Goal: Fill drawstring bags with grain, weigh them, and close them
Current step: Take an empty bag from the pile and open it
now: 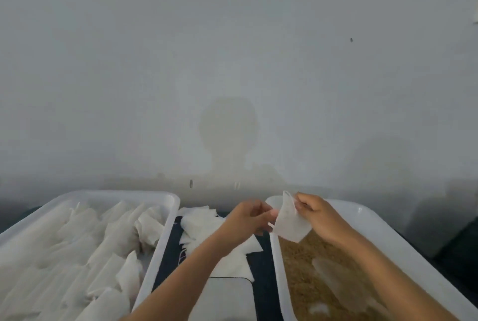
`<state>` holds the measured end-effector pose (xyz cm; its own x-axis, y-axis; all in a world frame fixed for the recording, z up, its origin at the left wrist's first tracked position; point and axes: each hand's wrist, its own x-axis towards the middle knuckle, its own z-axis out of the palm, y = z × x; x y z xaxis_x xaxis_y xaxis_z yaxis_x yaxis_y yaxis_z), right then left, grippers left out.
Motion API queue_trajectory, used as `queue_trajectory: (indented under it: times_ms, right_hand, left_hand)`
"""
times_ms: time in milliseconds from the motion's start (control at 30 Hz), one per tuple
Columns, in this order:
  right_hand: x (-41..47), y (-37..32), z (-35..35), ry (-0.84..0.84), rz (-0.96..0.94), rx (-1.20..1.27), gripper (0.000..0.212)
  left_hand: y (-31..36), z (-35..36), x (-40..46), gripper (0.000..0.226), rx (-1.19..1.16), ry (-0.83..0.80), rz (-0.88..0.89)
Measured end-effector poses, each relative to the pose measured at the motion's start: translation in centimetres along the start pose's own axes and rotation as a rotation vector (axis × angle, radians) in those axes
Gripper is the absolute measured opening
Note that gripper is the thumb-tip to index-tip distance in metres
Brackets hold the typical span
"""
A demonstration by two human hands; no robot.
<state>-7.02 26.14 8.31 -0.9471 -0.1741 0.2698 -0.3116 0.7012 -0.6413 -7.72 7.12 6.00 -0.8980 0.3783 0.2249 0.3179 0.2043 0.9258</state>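
Holding small white bag (pixel 289 227) up btwn both hands over far end of grain tray (pixel 388 232): right hand (pixel 316 213) pinching top edge, left hand (pixel 248 218) gripping its left side.

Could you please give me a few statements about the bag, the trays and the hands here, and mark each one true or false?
1. The right hand pinches a white bag by its top edge. True.
2. The bag hangs over the left tray. False: it hangs over the near-left corner of the right tray.
3. The right tray holds brown grain. True.
4. The left tray holds loose grain. False: it holds white bags.
5. A heap of flat white bags lies between the two trays. True.
6. The left hand rests flat on the scale. False: it is raised beside the bag.
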Motion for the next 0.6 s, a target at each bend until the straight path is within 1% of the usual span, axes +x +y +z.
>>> queue_trajectory:
  times_ms: [100,200,267,333,433,500,600]
  right_hand:
    - [-1.7,3.6,-1.1,0.022,0.095,0.029,0.036]
    - [-3.2,6.0,-1.4,0.013,0.168,0.057,0.035]
    - [-4.1,6.9,-1.5,0.011,0.206,0.055,0.032]
    - [-4.7,7.2,-1.4,0.021,0.24,0.064,0.027]
    - [-5.5,8.0,-0.9,0.112,0.265,0.065,0.022]
    - [-5.8,8.4,-0.7,0.185,0.271,0.088,0.019]
    - [-5.8,9.2,-0.5,0.22,0.296,0.132,0.021]
  left_hand:
    - [1.0,4.6,0.5,0.02,-0.081,-0.069,0.008]
    - [1.0,8.2,0.8,0.028,-0.184,-0.119,-0.057]
    - [0.4,9.8,1.0,0.025,-0.201,-0.145,-0.072]
    - [-0.3,10.8,1.3,0.02,-0.19,-0.122,-0.084]
    - [-1.4,11.6,1.7,0.012,-0.225,-0.03,-0.128]
    - [-1.9,11.8,2.0,0.016,-0.259,0.019,-0.145]
    - [-2.5,11.9,2.2,0.022,-0.265,0.059,-0.128]
